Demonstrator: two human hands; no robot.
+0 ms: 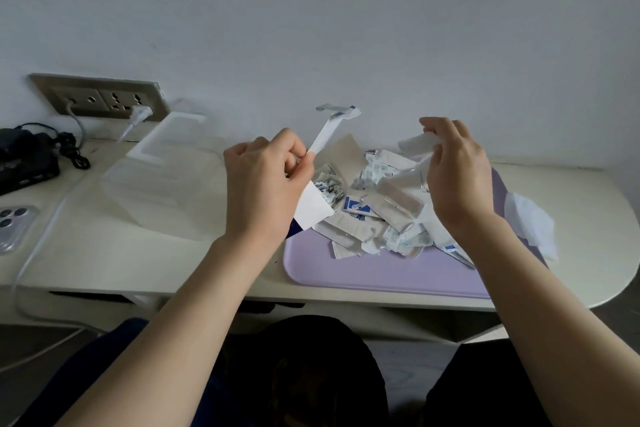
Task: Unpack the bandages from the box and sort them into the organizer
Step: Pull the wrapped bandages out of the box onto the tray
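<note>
The left hand (266, 184) has its grip clamped on a white cardboard box with a dark blue edge (313, 206), raised over the back left corner of a lavender plastic tray (381, 274); the box's long flap sticks upward. The right hand (457, 177) hovers above the tray's right half, its grip pinched together on a white paper-wrapped bandage (415, 142). A loose pile of white and blue wrapped bandages (374, 215) lies on the tray. A clear plastic organizer (162, 177) sits left of the tray on the cream counter (121, 253), near its back edge.
</note>
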